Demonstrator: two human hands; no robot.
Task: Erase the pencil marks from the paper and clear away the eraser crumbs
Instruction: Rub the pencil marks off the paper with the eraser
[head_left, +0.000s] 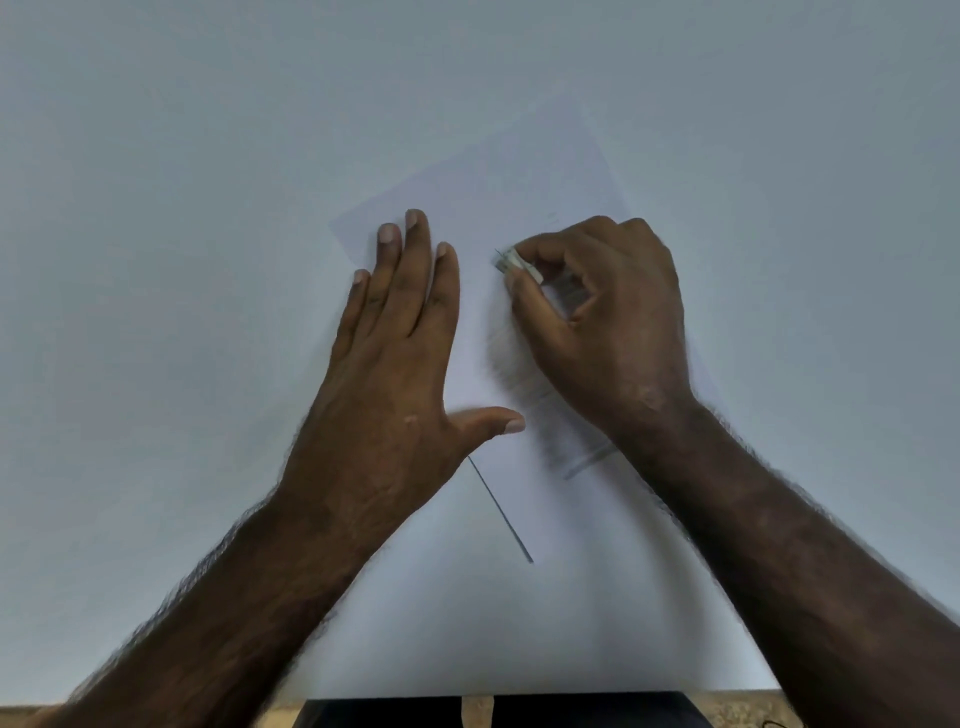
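Observation:
A white sheet of paper (498, 176) lies at an angle on the pale table (156, 208). My left hand (400, 353) lies flat on the paper's left part, fingers straight and thumb spread out. My right hand (602, 317) pinches a small whitish eraser (511, 262) between thumb and fingers, its tip against the paper. Grey pencil shading (524, 374) runs down the sheet below the eraser, partly hidden by my right hand. The picture is blurred around the right hand.
A dark straight line (501, 509), perhaps the paper's shadowed edge, slants between my forearms. The table's near edge (363, 699) runs along the bottom, with dark clothing (519, 712) below it.

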